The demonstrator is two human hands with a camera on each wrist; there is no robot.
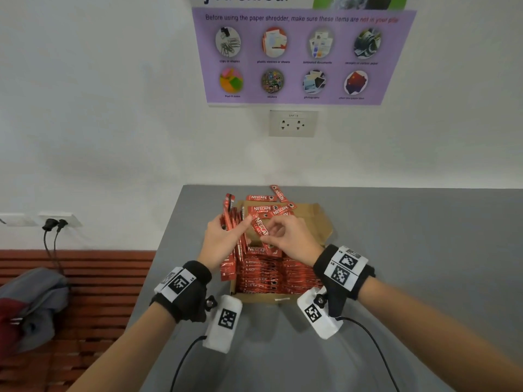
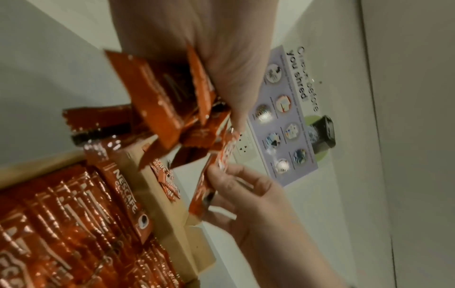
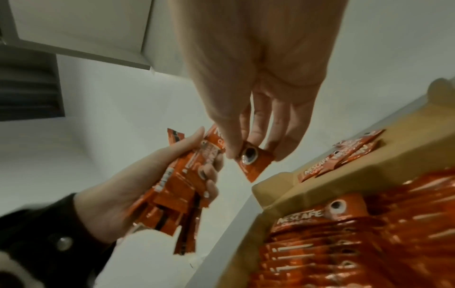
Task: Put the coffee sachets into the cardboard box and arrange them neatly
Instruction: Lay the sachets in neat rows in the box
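A white wall with a purple poster [image 1: 302, 56] stands behind the grey bench [image 1: 410, 250], and the cardboard box [image 1: 319, 222] sits on it in front of me. The near part of the box is packed with rows of coffee sachets [image 1: 271, 274]; a few loose sachets [image 1: 268, 206] lie crooked on the far flap and the bench beyond. My left hand [image 1: 223, 240] is clenched round a bundle [image 3: 177, 187] held upright beside the box. My right hand [image 1: 291, 236] pinches a single sachet [image 3: 248, 157] by its end between thumb and fingers [image 3: 256, 124], just beside the bundle.

The bundle already looks fanned out (its lower ends splay apart), so I judge it could slip and scatter if I loosen my grip while adding this one. A thin foil sachet held only by its end may also twist and go in askew.
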